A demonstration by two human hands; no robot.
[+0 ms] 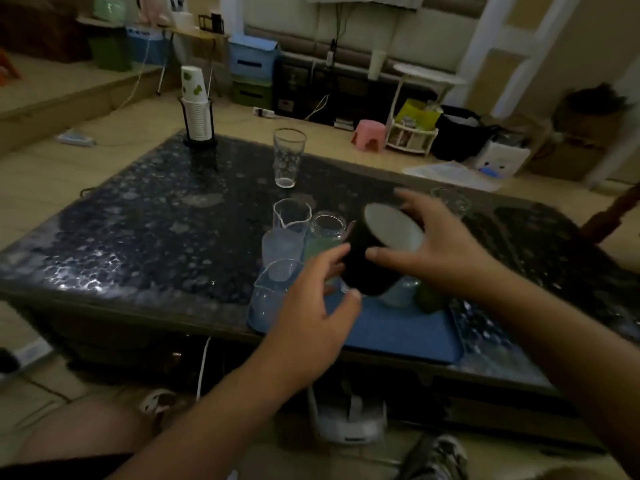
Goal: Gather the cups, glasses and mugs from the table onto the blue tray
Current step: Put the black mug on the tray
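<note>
Black mug (367,261) in right hand (436,244)

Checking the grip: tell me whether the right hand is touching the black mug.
Touching. The head view shows the right hand with thumb and fingers wrapped round the black mug near its rim.

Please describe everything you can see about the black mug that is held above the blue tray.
The black mug is dark outside and white inside, probably ceramic; no handle shows. It is tilted, its opening facing up and right, and looks empty. It hangs above the blue tray, among the glasses there. The right hand grips it at the rim, and fingers of the left hand touch its lower side.
</note>
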